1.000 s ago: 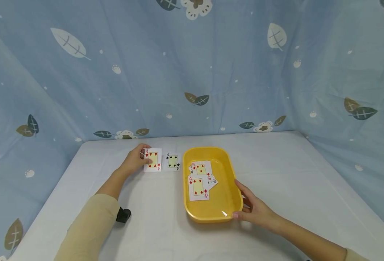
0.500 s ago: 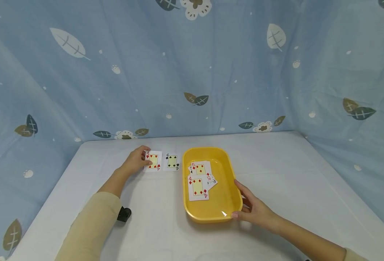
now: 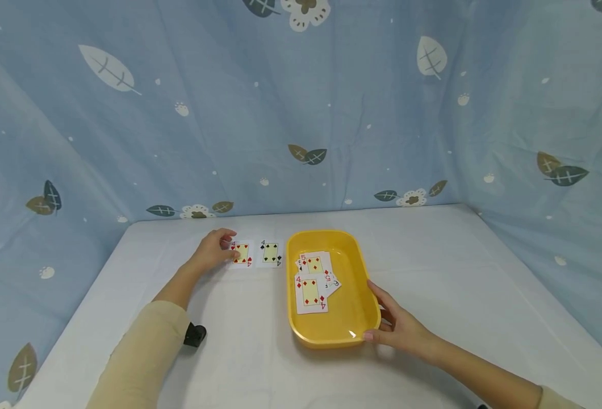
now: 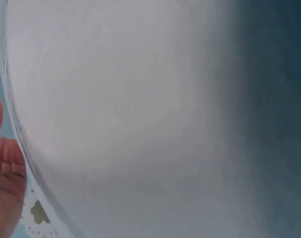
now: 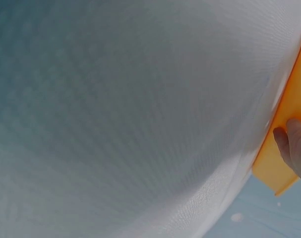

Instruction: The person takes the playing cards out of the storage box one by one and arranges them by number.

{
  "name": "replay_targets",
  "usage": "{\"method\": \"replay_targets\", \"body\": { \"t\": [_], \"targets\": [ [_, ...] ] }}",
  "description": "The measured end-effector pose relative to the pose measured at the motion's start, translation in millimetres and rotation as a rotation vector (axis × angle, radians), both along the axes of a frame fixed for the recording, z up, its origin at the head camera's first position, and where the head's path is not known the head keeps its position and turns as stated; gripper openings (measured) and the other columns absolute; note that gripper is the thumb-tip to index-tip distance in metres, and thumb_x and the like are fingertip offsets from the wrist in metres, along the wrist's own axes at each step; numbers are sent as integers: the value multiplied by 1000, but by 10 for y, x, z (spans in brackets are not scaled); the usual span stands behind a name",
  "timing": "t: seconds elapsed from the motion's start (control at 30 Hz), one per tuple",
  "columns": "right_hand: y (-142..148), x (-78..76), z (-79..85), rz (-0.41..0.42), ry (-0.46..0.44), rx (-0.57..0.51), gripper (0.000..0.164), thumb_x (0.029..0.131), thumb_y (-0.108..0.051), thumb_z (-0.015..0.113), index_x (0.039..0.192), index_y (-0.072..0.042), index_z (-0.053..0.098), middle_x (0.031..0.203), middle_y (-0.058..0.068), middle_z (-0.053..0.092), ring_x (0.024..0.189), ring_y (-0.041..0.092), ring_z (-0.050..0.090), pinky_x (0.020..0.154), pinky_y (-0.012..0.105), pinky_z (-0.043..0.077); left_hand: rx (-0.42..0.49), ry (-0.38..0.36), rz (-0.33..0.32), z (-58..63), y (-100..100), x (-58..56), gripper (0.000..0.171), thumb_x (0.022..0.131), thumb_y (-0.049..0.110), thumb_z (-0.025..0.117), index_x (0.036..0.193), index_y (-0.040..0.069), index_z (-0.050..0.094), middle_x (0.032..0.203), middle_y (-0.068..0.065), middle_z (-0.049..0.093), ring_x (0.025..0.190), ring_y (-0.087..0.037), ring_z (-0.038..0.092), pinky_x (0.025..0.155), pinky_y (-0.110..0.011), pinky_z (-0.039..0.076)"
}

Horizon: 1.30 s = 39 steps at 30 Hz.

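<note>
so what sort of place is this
Probably a makeshift tabletop staging area, perhaps indoors: blue leaf-print cloth hangs behind and beside a white-covered table, which holds a yellow tray with playing cards in it.

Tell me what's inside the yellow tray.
In the yellow tray: a four of diamonds overlapping a five of diamonds. At least one more card pokes out beneath; most of its face is covered, so the full count is hidden.

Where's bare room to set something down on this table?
Widest: right of the yellow tray, between the right forearm and leafy curtain. Also in front of the four of hearts and four of spades, between the black object and tray. Crowded: from the left hand past both cards to the tray.
</note>
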State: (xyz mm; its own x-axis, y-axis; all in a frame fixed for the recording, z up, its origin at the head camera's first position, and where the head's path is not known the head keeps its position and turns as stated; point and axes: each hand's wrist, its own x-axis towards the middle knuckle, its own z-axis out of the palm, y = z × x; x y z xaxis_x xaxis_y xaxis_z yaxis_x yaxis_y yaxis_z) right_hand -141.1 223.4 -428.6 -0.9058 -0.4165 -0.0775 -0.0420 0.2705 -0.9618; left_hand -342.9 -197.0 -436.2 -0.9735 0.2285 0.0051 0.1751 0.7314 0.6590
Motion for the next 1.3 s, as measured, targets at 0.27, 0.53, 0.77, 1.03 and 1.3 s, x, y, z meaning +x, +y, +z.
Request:
{"method": "replay_targets", "body": {
  "t": [0.27, 0.53, 0.77, 1.03, 1.3],
  "targets": [
    [-3, -1, -1, 0, 20, 18, 93, 85, -14, 71, 152, -11, 7, 153, 27, 10, 128, 48, 37, 95, 28, 46, 98, 21, -103, 122, 49, 30, 53, 83, 12, 73, 130, 1, 51, 116, -20, 54, 106, -32, 53, 91, -46, 44],
    [-8, -1, 9, 0, 7, 8, 94, 84, -14, 72, 152, -11, 7, 153, 28, 10, 128, 48, 36, 95, 28, 46, 124, 32, -207, 272, 187, 61, 51, 83, 11, 73, 129, 3, 54, 120, -21, 55, 104, -29, 54, 87, -44, 46],
    [-10, -7, 8, 0, 7, 4, 94, 84, -13, 72, 152, -11, 7, 152, 29, 12, 128, 48, 37, 94, 27, 46, 134, 31, -312, 387, 360, 91, 43, 83, 11, 72, 124, 4, 59, 114, -20, 59, 97, -25, 56, 84, -39, 50],
    [-18, -19, 5, -2, 7, -13, 95, 83, -13, 72, 152, -10, 7, 152, 29, 11, 129, 50, 35, 94, 27, 46, 148, -3, -384, 531, 547, 159, 41, 83, 14, 73, 122, 10, 61, 109, -19, 59, 94, -22, 55, 83, -36, 52],
    [-19, -16, -2, 3, 16, -18, 95, 83, -12, 72, 152, -8, 7, 152, 30, 8, 131, 52, 31, 95, 28, 46, 176, -38, -531, 718, 794, 289, 41, 82, 9, 73, 121, 8, 62, 106, -17, 58, 95, -21, 56, 84, -34, 52]
  ]
}}
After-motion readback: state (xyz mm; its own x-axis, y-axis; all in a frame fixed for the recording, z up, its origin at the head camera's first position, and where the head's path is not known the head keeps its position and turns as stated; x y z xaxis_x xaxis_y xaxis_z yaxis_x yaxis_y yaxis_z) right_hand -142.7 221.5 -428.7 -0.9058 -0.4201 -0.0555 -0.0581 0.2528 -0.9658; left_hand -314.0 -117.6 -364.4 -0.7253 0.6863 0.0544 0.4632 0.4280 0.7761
